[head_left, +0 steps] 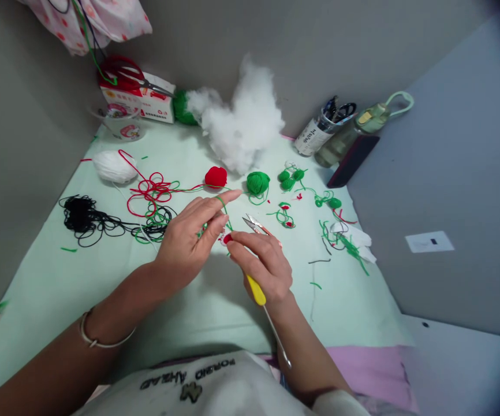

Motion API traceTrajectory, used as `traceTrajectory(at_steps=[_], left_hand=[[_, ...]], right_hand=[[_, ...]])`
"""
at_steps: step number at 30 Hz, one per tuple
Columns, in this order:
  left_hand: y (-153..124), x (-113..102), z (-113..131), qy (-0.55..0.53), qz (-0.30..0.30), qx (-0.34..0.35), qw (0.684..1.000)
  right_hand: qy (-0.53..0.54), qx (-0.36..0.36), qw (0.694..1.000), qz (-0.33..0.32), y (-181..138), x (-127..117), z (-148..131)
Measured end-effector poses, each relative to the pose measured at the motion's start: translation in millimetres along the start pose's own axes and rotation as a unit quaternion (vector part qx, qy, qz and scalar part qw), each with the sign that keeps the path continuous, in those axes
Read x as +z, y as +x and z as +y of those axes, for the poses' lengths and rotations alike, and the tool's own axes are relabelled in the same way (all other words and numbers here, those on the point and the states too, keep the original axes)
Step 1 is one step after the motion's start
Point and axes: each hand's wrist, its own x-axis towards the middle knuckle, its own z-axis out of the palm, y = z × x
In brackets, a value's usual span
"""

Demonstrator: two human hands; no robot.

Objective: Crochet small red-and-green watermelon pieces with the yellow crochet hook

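Observation:
My left hand point(191, 234) pinches a small red and white crocheted piece point(226, 238), with green yarn point(223, 203) looped over its stretched index finger. My right hand point(264, 263) is closed on a crochet hook with a yellow handle point(256, 290); its tip meets the small piece, and its metal end points back toward my body. Small scissors point(253, 223) lie on the pale green cloth point(189, 312) just beyond my fingers.
On the cloth lie a red yarn ball point(216, 177), a green yarn ball point(257, 182), a white yarn ball point(114, 166), tangled black yarn point(81, 216), small green pieces point(288, 178) and white stuffing point(241, 121). A box point(140, 101), pen cup point(319, 132) and bottle point(354, 133) stand at the back.

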Motion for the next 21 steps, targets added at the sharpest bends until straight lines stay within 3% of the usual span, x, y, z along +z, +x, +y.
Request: traceTrajectory(at_steps=[7,14,21], left_hand=[[-15.4,2.6,6.8,-0.165,0.007,-0.156,0.974],[-19.5,15.3,5.2,-0.325,0.038,-0.198,0.924],[-21.1,19.1,7.6,-0.363,0.041,-0.226,0.903]], right_hand=[[-0.012,0.017,1.000,0.005,3.5,-1.9,-2.1],[-0.009,0.030,0.999,0.012,2.9,-1.5,-3.0],[-0.038,0.021,0.999,0.023,1.8,1.6,-3.1]])
